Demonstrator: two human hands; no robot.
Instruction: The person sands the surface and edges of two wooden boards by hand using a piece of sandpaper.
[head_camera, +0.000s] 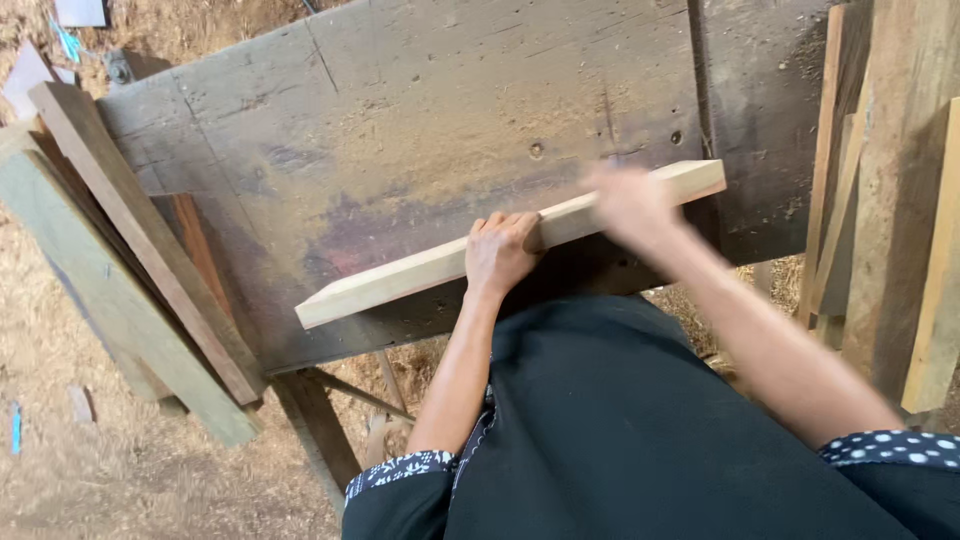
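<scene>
The pale plank (420, 270) lies aslant on the dark tabletop (400, 120) at its near edge. Left hand (500, 252) – fingers curled over it – pins it. Right hand (630, 205) is blurred; its grip is unclear, perhaps rubbing. Steady downward pressure should stop slipping.

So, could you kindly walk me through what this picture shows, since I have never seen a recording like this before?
There is no machine here: a camera worn on a person's head looks down at their two bare hands. A pale wooden board lies slantwise on a dark, worn workbench. The left hand grips the board's near edge. The right hand is on the board too, blurred by motion. Planks lean at the left, more timber stands at the right, and sawdust covers the ground.
</scene>
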